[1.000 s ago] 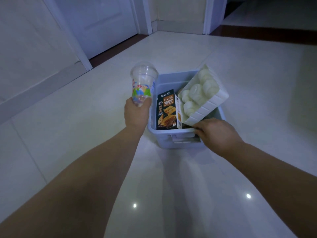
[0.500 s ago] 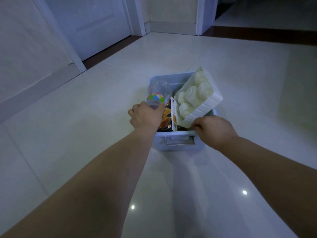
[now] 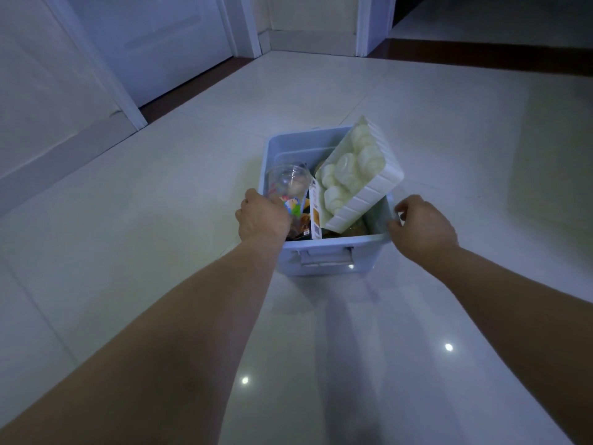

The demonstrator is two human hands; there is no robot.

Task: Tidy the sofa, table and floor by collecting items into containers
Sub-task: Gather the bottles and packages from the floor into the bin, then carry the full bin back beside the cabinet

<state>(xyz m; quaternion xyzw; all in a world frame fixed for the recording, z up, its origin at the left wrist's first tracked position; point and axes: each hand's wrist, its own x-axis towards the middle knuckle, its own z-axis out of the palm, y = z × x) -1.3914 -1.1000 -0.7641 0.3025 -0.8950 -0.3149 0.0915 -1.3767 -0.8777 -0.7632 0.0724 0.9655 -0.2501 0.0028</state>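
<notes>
A pale blue plastic bin [image 3: 330, 258] stands on the tiled floor. My left hand [image 3: 263, 216] is shut on a clear plastic cup [image 3: 287, 183] with a colourful print, holding it tilted inside the bin's left side. Beside the cup stands a dark snack box [image 3: 313, 210], and a white foam tray [image 3: 362, 184] of pale round buns leans across the bin's right half. My right hand [image 3: 423, 224] is at the bin's near right corner, its fingers curled and slightly apart, holding nothing that I can see.
Glossy white floor tiles [image 3: 160, 220] surround the bin. A white door [image 3: 154, 43] and wall skirting run along the left. A dark wooden threshold [image 3: 481, 56] crosses the far right, with a doorway behind it.
My left hand has lowered the cup from above the bin's left rim down into the bin. My right hand has shifted from the front rim to the right corner.
</notes>
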